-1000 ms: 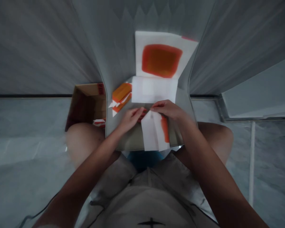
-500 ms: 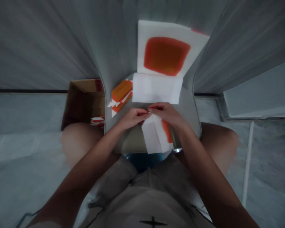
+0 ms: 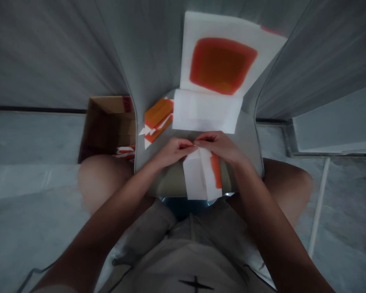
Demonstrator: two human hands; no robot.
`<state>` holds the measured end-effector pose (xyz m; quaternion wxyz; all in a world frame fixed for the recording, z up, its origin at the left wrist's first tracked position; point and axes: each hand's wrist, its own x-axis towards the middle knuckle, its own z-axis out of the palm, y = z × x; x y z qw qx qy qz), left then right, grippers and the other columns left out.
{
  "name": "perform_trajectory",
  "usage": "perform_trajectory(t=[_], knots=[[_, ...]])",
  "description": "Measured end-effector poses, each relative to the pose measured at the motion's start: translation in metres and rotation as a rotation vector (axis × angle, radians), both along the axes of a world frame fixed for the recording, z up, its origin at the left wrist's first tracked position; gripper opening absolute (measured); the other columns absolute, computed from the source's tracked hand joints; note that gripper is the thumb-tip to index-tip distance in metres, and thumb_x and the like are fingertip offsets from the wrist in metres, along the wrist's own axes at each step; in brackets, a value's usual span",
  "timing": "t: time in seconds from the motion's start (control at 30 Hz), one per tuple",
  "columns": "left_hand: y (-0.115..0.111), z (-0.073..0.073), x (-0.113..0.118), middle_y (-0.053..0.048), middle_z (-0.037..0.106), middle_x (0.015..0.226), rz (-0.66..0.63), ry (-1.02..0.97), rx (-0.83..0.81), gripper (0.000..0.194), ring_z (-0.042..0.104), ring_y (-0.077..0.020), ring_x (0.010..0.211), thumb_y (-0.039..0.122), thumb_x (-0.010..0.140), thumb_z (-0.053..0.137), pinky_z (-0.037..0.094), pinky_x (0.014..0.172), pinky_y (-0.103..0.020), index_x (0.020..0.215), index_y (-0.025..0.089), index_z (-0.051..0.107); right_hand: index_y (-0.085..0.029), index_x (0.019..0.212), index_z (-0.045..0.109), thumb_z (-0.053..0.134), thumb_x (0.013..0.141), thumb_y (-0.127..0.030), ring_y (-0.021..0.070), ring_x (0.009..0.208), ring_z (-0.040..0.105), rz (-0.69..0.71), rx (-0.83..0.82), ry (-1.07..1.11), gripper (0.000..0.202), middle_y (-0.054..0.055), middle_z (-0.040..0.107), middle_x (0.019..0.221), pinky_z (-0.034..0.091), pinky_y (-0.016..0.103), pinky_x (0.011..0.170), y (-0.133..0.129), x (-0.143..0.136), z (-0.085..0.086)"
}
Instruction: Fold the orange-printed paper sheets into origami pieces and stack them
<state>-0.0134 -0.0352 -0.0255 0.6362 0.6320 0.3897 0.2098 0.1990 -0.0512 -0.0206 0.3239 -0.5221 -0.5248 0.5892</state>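
Note:
A folded sheet of paper (image 3: 197, 177), white with an orange patch on its right side, lies over the front of the chair seat (image 3: 167, 183). At its far pointed end, my left hand (image 3: 175, 150) pinches the paper between thumb and fingers. My right hand (image 3: 218, 144) pinches the same tip, its fingertips meeting those of the left. The paper's tip is partly hidden under the fingers. Just beyond the hands lies a white sheet (image 3: 207, 112), and behind it a white sheet with a red-orange square (image 3: 224, 65) leans on the chair's backrest.
Folded orange and white papers (image 3: 158, 120) lie at the seat's left. An open cardboard box (image 3: 106, 122) stands on the floor to the left, with some red and white folded paper inside. Grey curtains hang on both sides, and a pale panel (image 3: 338, 122) is at right.
My view has shifted slightly, so the chair's sheets appear a little higher and farther right. Both hands keep pinching the folded paper's tip, with hardly any movement.

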Motion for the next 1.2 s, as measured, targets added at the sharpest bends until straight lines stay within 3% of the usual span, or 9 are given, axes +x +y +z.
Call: perform_trajectory(t=[0.27,0.47,0.63,0.9,1.2], knots=[[0.001,-0.003,-0.001,0.002,0.055,0.062,-0.009,0.004,0.017,0.038,0.045,-0.0099,0.057,0.052,0.091,0.070,0.033,0.054,-0.024,0.079,0.016,0.072,-0.023,0.088,0.079,0.078,0.082,-0.046,0.0142,0.067,0.058,0.017,0.002,-0.003,0.024,0.001,0.073,0.079,0.042,0.028,0.058,0.000,0.001,-0.007],[0.002,-0.008,-0.001,0.002,0.055,0.064,-0.024,0.007,0.038,0.039,0.044,-0.0104,0.060,0.053,0.090,0.068,0.032,0.055,-0.025,0.082,0.016,0.074,-0.024,0.087,0.077,0.078,0.084,-0.048,0.0163,0.075,0.063,-0.019,0.103,0.000,0.024,0.001,0.074,0.085,0.048,0.031,0.068,-0.005,-0.002,-0.016],[0.000,-0.013,0.000,0.000,0.065,0.075,0.007,-0.013,0.038,0.035,0.052,-0.0119,0.067,0.050,0.090,0.070,0.038,0.061,-0.025,0.089,0.016,0.076,-0.024,0.086,0.076,0.078,0.084,-0.048,0.0171,0.076,0.063,-0.062,0.115,-0.012,0.024,0.002,0.074,0.084,0.049,0.032,0.070,-0.007,-0.004,-0.020],[-0.003,-0.003,-0.011,0.002,0.056,0.061,-0.026,0.080,0.040,0.039,0.047,-0.0104,0.058,0.053,0.092,0.068,0.034,0.055,-0.024,0.078,0.017,0.072,-0.023,0.085,0.076,0.077,0.084,-0.045,0.0177,0.077,0.063,-0.059,0.100,-0.041,0.022,0.002,0.075,0.085,0.048,0.032,0.070,-0.006,-0.003,-0.016],[-0.006,-0.005,-0.008,0.001,0.062,0.068,0.039,0.071,0.038,0.035,0.049,-0.0107,0.061,0.050,0.088,0.072,0.036,0.056,-0.024,0.082,0.016,0.073,-0.024,0.087,0.076,0.075,0.086,-0.042,0.0197,0.082,0.067,-0.107,0.187,-0.086,0.017,0.003,0.077,0.089,0.052,0.034,0.076,-0.010,-0.009,-0.020]])
